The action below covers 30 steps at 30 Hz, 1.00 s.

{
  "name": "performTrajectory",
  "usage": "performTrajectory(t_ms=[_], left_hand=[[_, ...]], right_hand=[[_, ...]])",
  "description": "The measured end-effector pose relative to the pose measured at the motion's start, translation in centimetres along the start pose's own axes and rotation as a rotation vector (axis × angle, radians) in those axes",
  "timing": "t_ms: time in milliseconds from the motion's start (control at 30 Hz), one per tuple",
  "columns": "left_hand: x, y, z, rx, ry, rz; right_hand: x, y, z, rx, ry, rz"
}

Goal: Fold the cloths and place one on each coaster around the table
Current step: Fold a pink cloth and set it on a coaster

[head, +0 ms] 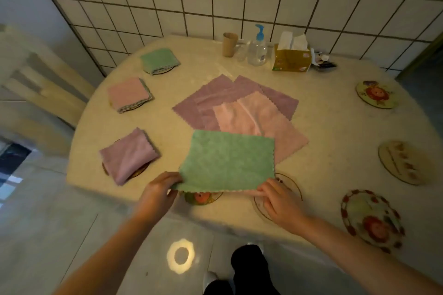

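I hold a green cloth (pixel 227 160), folded once, by its near edge. My left hand (pixel 159 193) pinches its left corner and my right hand (pixel 279 199) pinches its right corner. It hangs over the near table edge, partly covering a picture coaster (pixel 201 197) and a clear glass coaster (pixel 291 187). Behind it a flat pink cloth (pixel 259 122) lies on spread purple cloths (pixel 215 100). On the left, a folded purple cloth (pixel 128 154), a folded pink cloth (pixel 128 93) and a folded green cloth (pixel 159 60) each rest on a coaster.
Three bare coasters sit on the right: one far (pixel 376 94), one middle (pixel 404 161), one near (pixel 372 220). At the back stand a brown cup (pixel 229 44), a pump bottle (pixel 257 49) and a tissue box (pixel 291 58). A chair (pixel 40 84) stands left of the round table (pixel 335 127).
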<state>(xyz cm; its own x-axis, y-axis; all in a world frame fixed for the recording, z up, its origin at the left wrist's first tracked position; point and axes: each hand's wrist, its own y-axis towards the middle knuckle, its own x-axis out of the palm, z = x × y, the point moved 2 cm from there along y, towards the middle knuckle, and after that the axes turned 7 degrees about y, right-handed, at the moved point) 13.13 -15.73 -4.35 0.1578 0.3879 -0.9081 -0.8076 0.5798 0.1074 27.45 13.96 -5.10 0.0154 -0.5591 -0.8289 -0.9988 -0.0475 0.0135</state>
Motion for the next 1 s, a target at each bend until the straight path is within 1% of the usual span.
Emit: performTrajectory(t_ms=[133, 267, 333, 433, 500, 600, 667, 800, 900, 1000], left_hand=[[1.0, -4.6, -1.5, 0.031, -0.022, -0.083], [1.2, -6.8, -2.0, 0.007, 0.003, -0.162], [1.0, -7.1, -1.9, 0.002, 0.013, -0.193], [0.9, -6.3, -2.0, -0.062, -0.034, -0.212], [0.8, -5.0, -2.4, -0.183, -0.112, -0.198], [0.4, -2.4, -2.4, -0.373, -0.31, -0.132], [0.4, -0.2, -2.0, -0.456, -0.383, -0.093], [1.3, 3.6, -2.5, -0.558, -0.452, -0.11], [2.1, 5.8, -2.9, -0.613, -0.407, -0.135], [2.7, 7.6, -2.8, -0.622, -0.357, -0.136]], right_hand=[[3.2, -3.1, -1.9, 0.057, 0.06, -0.113], [4.8, -5.2, -2.5, 0.105, 0.09, -0.231], [5.0, -5.6, -2.5, 0.118, 0.104, -0.255], [4.0, -5.1, -1.9, 0.185, 0.151, -0.185], [2.8, -4.2, -1.0, 0.253, 0.197, -0.084], [0.9, -2.1, 0.0, 0.351, 0.272, 0.089], [-0.4, -0.2, 0.9, 0.407, 0.287, 0.148], [-1.6, 3.5, 3.2, 0.469, 0.261, 0.158], [-1.7, 5.9, 4.8, 0.471, 0.217, 0.068], [-1.5, 7.4, 6.4, 0.454, 0.138, -0.012]])
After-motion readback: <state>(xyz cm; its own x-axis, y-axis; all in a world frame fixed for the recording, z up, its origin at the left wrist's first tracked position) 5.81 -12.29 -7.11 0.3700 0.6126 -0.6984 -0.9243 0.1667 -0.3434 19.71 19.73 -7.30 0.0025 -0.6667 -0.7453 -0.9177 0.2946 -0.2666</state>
